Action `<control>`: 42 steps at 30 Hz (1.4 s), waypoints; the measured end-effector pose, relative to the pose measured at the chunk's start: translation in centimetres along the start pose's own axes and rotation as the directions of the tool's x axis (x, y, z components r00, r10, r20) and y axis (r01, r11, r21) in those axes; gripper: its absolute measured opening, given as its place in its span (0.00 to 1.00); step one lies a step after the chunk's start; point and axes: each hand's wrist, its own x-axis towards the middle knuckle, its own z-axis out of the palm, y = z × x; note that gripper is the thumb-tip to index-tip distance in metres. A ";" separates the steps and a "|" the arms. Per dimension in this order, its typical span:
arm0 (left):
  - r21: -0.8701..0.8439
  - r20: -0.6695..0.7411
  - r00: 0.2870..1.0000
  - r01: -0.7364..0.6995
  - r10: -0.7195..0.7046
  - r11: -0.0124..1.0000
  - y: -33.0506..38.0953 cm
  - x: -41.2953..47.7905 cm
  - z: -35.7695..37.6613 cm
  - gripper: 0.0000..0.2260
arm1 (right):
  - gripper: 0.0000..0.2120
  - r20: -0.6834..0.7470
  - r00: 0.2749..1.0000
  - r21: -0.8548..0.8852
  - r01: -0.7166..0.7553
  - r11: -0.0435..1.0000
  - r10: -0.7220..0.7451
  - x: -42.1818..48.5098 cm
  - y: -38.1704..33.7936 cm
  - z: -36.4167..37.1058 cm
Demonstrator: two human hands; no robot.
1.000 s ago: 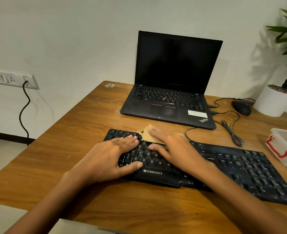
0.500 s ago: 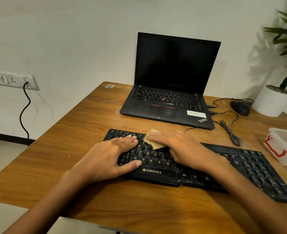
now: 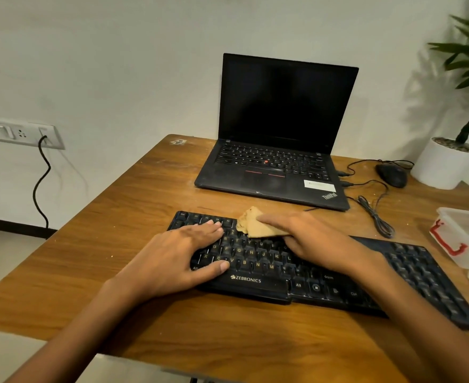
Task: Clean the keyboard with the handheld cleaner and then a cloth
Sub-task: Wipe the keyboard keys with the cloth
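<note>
1. Straight fingers of the right hand (image 3: 319, 241) press a tan cloth (image 3: 255, 226) flat against the top key rows of a black Zebronics keyboard (image 3: 258, 280).
2. Resting flat, fingers together and thumb spread, the left hand (image 3: 178, 258) covers the keyboard's left end.
3. The keyboard lies at an angle on a wooden table (image 3: 117, 217), just in front of an open laptop (image 3: 283, 106) with a dark screen.
4. A wired mouse (image 3: 392, 175), a white plant pot (image 3: 446, 167) and a clear plastic box (image 3: 465, 233) sit to the right.
</note>
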 end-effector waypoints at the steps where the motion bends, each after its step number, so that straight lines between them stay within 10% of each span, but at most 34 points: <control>1: -0.005 -0.001 1.000 0.002 -0.002 1.000 -0.1 0.0 0.0 0.40 | 0.27 0.027 1.000 -0.018 -0.012 1.000 0.012 -0.5 0.4 -0.4; 23: 0.004 -0.067 0.998 0.003 -0.003 1.000 0.2 0.0 0.0 0.39 | 0.27 -0.106 0.991 -0.104 0.064 0.992 -0.075 -0.3 -1.3 0.4; 30: 0.018 -0.036 0.999 0.019 -0.018 1.000 0.3 0.2 -0.2 0.39 | 0.24 -0.074 0.983 -0.202 -0.178 0.963 0.166 -4.3 3.3 -1.9; 42: 0.012 0.148 0.988 -0.055 0.053 0.998 3.3 4.6 0.2 0.42 | 0.25 -0.120 0.991 0.110 -0.047 0.993 0.061 -2.7 -0.4 0.4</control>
